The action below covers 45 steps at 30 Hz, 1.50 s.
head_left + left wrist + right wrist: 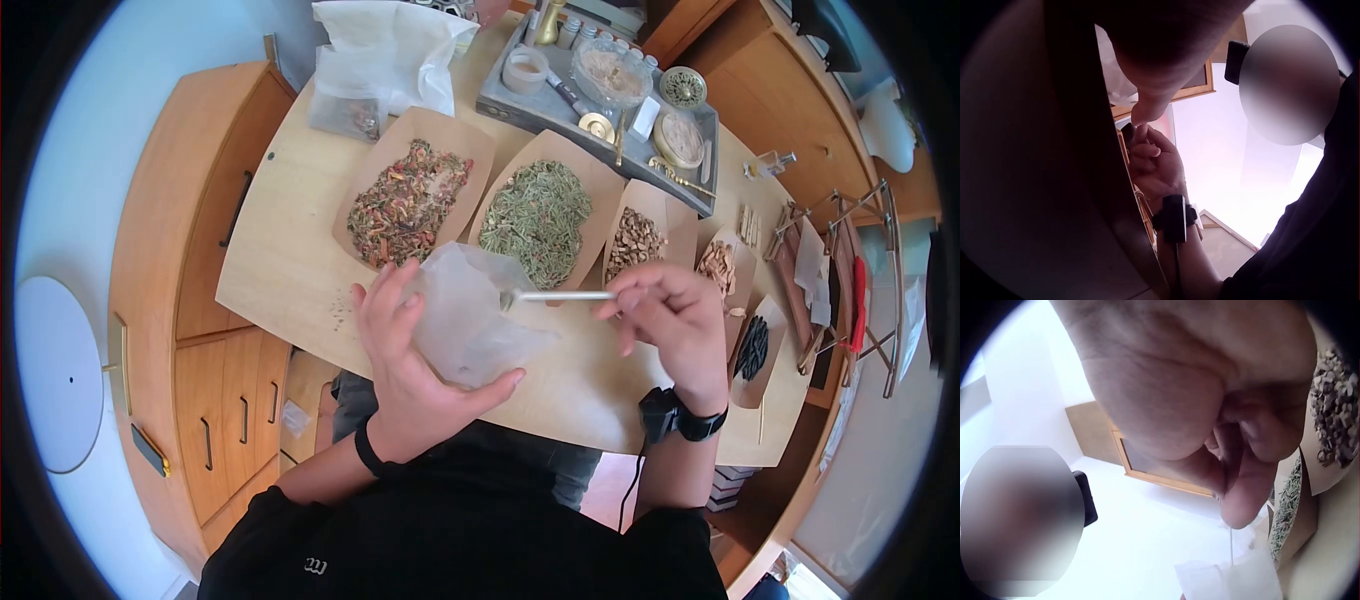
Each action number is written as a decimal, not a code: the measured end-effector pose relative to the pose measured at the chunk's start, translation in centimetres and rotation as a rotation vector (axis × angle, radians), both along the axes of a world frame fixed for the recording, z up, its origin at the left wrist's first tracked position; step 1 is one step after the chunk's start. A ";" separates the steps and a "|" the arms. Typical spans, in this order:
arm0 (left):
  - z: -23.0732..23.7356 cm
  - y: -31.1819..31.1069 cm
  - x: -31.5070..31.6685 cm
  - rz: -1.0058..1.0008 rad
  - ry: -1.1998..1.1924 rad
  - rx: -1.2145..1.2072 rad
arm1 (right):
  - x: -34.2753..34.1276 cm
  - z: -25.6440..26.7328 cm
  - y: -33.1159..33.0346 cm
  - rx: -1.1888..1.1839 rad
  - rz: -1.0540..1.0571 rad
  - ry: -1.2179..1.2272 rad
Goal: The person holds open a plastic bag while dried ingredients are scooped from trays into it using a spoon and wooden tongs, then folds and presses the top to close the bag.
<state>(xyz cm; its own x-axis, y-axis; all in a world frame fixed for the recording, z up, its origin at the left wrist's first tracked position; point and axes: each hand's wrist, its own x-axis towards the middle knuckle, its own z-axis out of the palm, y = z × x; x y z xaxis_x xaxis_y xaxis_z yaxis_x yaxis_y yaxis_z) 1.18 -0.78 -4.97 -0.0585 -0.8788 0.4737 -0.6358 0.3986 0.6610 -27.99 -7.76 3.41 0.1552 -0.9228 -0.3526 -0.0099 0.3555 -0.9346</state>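
Observation:
In the head view the left hand (415, 385) holds a translucent white pouch (465, 315) between its thumb and fingers. The right hand (665, 320) pinches a thin light-coloured stick or spoon handle (570, 295), whose far end is at the pouch's opening. The right wrist view shows the right hand (1210, 394) from close up, with the thin handle (1231, 544) running down to the white pouch (1229, 578). In the left wrist view the left hand (1160, 62) is dark and near, with the right hand (1157, 165) beyond it.
Paper trays with red-brown flakes (410, 205), green needles (540, 215), brown chunks (635, 240), pale chips (718, 262) and black pieces (752, 348) lie on the table (280, 250). Behind are white bags (385, 60) and a grey tray (500, 98) of containers. A rack (890, 290) stands at right.

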 end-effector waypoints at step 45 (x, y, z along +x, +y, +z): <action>-0.6 -0.2 0.0 -0.099 0.007 -0.022 | 0.3 -2.4 -1.5 -0.199 -0.028 0.274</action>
<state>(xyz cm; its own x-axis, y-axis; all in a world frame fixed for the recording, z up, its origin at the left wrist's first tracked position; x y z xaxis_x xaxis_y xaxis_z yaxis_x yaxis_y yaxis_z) 1.20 -0.97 -5.53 -0.1411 -0.8582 0.4935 -0.5876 0.4738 0.6560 -27.70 -9.28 1.04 0.0532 -0.9804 -0.1899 -0.2631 0.1697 -0.9497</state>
